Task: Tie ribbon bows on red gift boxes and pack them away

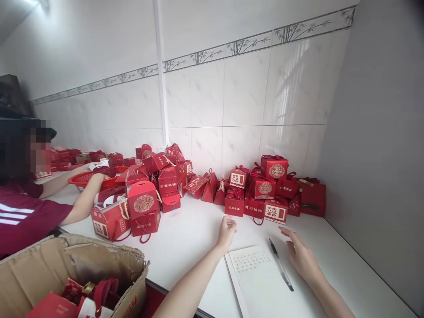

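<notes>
My left hand (227, 232) is over the white table just beyond the top edge of an open notebook (255, 282). Its fingers are loosely bent and slightly apart, with nothing seen in them. To the right of the notebook, my right hand (300, 256) is open, fingers stretched toward the left, and it holds nothing. A black-and-clear pen (281, 264) lies at a slant across the page's right edge, close to the right hand. Rows of handwriting fill the upper part of the page. Beyond both hands stand stacked red gift boxes (265, 189) with ribbons.
Another pile of red gift boxes (143, 201) stands left of centre. At the left, a person in a maroon shirt (39, 207) reaches around a red plastic basket (82, 178). A cardboard carton (99, 254) with red boxes sits front left. A grey partition (374, 145) borders the right side.
</notes>
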Demonstrator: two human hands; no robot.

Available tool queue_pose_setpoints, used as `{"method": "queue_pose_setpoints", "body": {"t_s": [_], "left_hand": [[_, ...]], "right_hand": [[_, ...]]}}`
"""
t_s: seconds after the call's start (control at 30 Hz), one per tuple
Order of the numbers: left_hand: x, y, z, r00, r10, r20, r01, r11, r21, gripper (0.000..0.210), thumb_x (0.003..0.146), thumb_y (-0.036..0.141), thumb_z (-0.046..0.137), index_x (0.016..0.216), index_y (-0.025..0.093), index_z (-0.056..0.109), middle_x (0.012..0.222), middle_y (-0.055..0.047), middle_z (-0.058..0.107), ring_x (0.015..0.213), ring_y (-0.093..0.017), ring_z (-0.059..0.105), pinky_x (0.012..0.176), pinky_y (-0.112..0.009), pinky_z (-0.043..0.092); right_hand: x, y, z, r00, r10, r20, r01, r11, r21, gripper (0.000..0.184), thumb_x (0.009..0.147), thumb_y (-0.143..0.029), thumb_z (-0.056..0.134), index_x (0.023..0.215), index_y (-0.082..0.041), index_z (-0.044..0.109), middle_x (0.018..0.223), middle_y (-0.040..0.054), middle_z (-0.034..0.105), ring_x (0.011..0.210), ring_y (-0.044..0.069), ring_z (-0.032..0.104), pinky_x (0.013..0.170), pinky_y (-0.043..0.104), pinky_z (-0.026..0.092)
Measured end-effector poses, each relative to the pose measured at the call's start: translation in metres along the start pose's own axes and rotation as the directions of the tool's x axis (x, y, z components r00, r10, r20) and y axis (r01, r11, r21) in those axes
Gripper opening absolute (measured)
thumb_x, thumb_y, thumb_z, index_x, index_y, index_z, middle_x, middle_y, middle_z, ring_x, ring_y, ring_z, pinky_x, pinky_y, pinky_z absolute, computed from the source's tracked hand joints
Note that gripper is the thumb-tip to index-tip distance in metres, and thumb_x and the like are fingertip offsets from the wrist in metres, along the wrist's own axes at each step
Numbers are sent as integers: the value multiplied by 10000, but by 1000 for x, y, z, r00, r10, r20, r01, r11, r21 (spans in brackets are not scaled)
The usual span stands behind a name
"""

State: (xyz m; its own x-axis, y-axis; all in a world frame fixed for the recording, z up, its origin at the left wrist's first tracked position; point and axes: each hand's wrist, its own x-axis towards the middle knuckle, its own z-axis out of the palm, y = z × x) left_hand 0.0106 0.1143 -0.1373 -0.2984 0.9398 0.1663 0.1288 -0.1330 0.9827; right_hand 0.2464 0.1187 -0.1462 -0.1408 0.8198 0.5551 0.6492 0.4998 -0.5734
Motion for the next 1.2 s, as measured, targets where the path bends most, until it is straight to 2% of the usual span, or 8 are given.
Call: {"method": "queue_pose_setpoints", "body": {"t_s": [0.1, 0.23, 0.43, 0.57, 0.7, 0.93, 1.1, 1.2], "left_hand": [[1, 5, 3, 992, 44, -119, -32, 994, 104, 416, 765, 145, 503, 1160, 125, 374, 1120, -156, 489, 1004, -197, 571, 846, -336, 478], [12, 21, 16, 969, 151, -195, -88, 950, 300, 644, 653, 141, 665, 1209, 133, 341, 1250, -176, 407, 1260, -279, 376, 1010, -405, 353], [51, 45, 33, 928, 174, -328, 17, 863, 505, 771, 635, 240, 727, 1251, 172, 267, 1332, -221, 326, 1272, -368, 319, 930, -553, 357], [66, 47, 42, 910, 185, -372, 57, 832, 551, 866, 574, 291, 782, 1254, 182, 256, 1342, -221, 323, 1271, -375, 313, 949, -584, 301], [69, 43, 46, 900, 193, -391, 58, 835, 547, 840, 596, 286, 767, 1254, 149, 263, 1313, -240, 352, 1244, -389, 343, 931, -602, 289], [66, 33, 22, 893, 258, -367, -62, 881, 470, 515, 713, 143, 604, 1165, 176, 359, 1143, -138, 502, 1156, -307, 477, 948, -522, 320], [65, 19, -4, 913, 222, -341, -121, 948, 294, 310, 842, 267, 445, 1131, 192, 363, 833, -17, 565, 759, -174, 636, 776, -342, 479], [67, 16, -12, 927, 202, -317, -129, 963, 235, 433, 811, 365, 502, 1172, 179, 353, 1026, -85, 549, 885, -195, 623, 823, -351, 474]], "right_hand": [[0, -5, 6, 989, 127, -75, -122, 990, 65, 339, 753, -327, 346, 994, -211, 553, 977, 81, 617, 799, 203, 622, 716, 337, 500], [5, -14, 11, 978, 201, -62, -190, 971, 147, 320, 727, -400, 370, 875, -200, 571, 930, 84, 601, 810, 212, 609, 717, 345, 492], [17, -15, 13, 954, 291, -71, -267, 933, 243, 287, 682, -383, 374, 772, -191, 566, 884, 100, 599, 783, 226, 605, 762, 376, 473], [21, -11, 16, 950, 300, -80, -274, 931, 239, 262, 690, -351, 369, 732, -190, 572, 880, 99, 613, 713, 209, 606, 733, 361, 478], [23, -11, 16, 948, 307, -80, -282, 931, 231, 234, 695, -308, 374, 705, -190, 575, 840, 83, 622, 680, 198, 612, 704, 339, 485], [23, -17, 11, 947, 317, -57, -296, 926, 235, 181, 693, -250, 407, 669, -194, 577, 789, 60, 618, 639, 181, 601, 673, 307, 483], [22, -20, 11, 941, 338, -19, -324, 917, 232, 161, 685, -233, 421, 654, -197, 575, 783, 51, 628, 646, 177, 593, 693, 298, 469], [23, -20, 9, 931, 364, 1, -355, 908, 223, 159, 689, -237, 421, 662, -200, 574, 789, 51, 641, 655, 178, 592, 685, 292, 467]]}}
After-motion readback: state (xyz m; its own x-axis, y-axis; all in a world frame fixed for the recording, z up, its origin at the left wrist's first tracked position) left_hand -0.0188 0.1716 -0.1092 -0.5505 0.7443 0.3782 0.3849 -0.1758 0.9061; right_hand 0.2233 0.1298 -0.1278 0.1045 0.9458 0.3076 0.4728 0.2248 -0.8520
